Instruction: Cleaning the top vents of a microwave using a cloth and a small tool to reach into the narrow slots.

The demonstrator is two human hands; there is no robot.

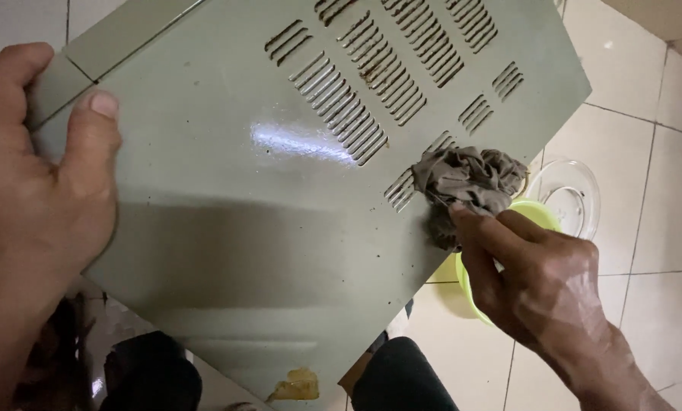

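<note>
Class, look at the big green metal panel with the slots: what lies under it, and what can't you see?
Under the metal panel, a green bowl and a clear glass dish peek out by the right hand on the tiled floor. Most of the bowl, and anything else beneath, is covered.

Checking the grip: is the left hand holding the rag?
No, the rag is pressed to the panel by the right hand; the left hand grips the panel's edge.

The left hand [29, 205] grips the green vented panel [280, 228] at nine o'clock while the right hand [539, 281] presses a grey rag [466, 183] at three o'clock.
</note>
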